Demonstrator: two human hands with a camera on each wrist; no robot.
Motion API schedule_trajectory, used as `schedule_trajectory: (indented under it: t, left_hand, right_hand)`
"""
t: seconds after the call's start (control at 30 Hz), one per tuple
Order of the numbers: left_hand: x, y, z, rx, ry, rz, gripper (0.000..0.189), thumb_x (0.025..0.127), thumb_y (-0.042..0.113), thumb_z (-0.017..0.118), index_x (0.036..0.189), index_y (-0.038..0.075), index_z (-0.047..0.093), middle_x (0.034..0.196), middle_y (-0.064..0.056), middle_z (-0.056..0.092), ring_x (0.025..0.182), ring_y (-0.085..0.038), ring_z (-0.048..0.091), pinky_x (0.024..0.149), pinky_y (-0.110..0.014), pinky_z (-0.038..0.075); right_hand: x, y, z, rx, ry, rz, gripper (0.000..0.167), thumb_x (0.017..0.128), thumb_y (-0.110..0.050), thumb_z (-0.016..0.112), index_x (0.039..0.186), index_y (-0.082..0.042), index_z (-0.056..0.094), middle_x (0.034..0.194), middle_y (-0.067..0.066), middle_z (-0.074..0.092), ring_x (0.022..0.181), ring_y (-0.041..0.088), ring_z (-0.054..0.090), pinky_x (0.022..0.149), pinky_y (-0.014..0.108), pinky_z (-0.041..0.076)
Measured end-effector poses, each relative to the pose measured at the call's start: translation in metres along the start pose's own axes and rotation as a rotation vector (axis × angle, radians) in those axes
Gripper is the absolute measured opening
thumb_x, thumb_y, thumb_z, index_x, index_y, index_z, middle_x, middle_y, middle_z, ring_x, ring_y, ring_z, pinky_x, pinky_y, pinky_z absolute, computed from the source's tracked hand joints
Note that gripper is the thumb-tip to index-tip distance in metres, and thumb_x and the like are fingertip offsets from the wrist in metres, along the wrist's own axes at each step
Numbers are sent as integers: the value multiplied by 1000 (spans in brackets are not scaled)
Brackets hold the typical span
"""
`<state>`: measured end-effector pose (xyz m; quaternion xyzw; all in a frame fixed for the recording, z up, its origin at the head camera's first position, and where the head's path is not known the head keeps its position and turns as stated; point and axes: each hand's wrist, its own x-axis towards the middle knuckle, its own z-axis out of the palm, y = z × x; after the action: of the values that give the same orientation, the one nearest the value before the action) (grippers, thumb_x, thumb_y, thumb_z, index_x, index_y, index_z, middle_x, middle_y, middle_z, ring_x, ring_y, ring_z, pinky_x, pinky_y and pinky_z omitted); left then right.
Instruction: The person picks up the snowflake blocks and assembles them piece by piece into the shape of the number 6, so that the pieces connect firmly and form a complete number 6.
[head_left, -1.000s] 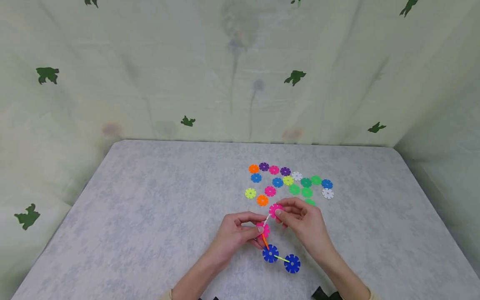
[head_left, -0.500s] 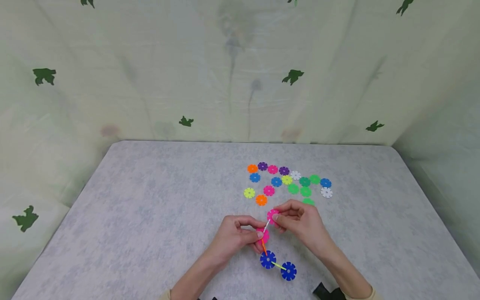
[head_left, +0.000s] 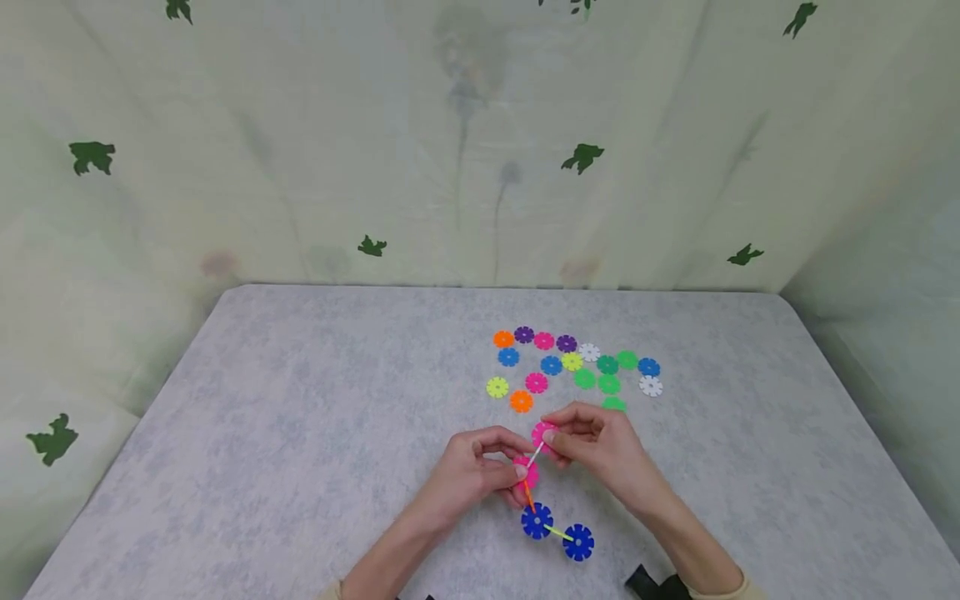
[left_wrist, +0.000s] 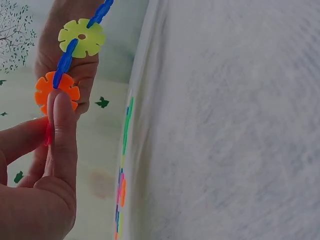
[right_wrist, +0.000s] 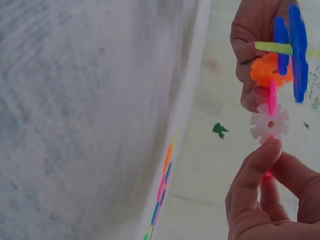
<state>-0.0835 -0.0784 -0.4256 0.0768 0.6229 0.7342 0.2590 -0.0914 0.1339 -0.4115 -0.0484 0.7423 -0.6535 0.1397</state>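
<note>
A chain of notched interlocking discs stretches between the hands above the table. My left hand [head_left: 480,468] pinches a pink disc [head_left: 532,473] in the chain between thumb and fingers. At the chain's far end, my right hand [head_left: 607,443] pinches another pink disc [head_left: 539,435]. A white disc [right_wrist: 270,131] joins the two pink ones. From the left hand's disc, an orange disc [left_wrist: 44,95] leads on to a dark blue disc [head_left: 537,522]. A yellow disc [left_wrist: 87,42] links that to the last dark blue disc [head_left: 578,542], which hangs free. Fingers partly hide both pink discs.
Beyond the hands, several loose discs lie flat on the grey table [head_left: 337,400], among them an orange disc [head_left: 522,402], a yellow disc [head_left: 497,387] and a white disc [head_left: 651,386]. A pale curtain [head_left: 300,167] with green leaf shapes stands behind the table.
The right hand and its pink disc have shifted slightly left and toward the body. The dark blue discs at the chain's near end hang a little lower in view. Both grips stay the same.
</note>
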Motion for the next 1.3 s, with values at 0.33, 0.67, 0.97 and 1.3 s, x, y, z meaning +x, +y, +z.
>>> schedule_trajectory:
  t: [0.33, 0.67, 0.97, 1.3]
  left_hand:
    - [1, -3, 6, -75, 17, -20, 36, 97, 13, 61, 130, 9, 46, 86, -11, 60, 60, -29, 68, 63, -45, 58]
    - [3, -3, 5, 22, 234, -5, 20, 94, 20, 67, 98, 0, 65, 72, -3, 65, 59, -13, 56, 55, -25, 49]
    - [5, 0, -4, -70, 320, 3, 19, 88, 14, 73, 97, -2, 69, 82, -9, 70, 71, -18, 65, 60, -28, 54]
    - [8, 1, -14, -122, 350, 53, 23, 86, 6, 74, 106, -4, 70, 89, -8, 71, 65, -16, 64, 60, -28, 54]
  right_hand:
    - [-3, 1, 10, -90, 2, -8, 29, 93, -12, 69, 122, -9, 69, 99, 10, 69, 80, 32, 68, 77, 39, 57]
    - [-3, 2, 14, -45, -39, -13, 36, 91, -12, 71, 125, -1, 63, 103, 12, 67, 89, 34, 68, 77, 33, 57]
    - [3, 7, -1, -96, 38, 14, 33, 93, -16, 69, 124, -5, 64, 111, 17, 63, 88, 32, 67, 77, 36, 57]
    - [8, 12, -43, -230, 81, 11, 32, 95, -16, 66, 125, -3, 63, 114, 16, 64, 90, 30, 66, 78, 36, 56]
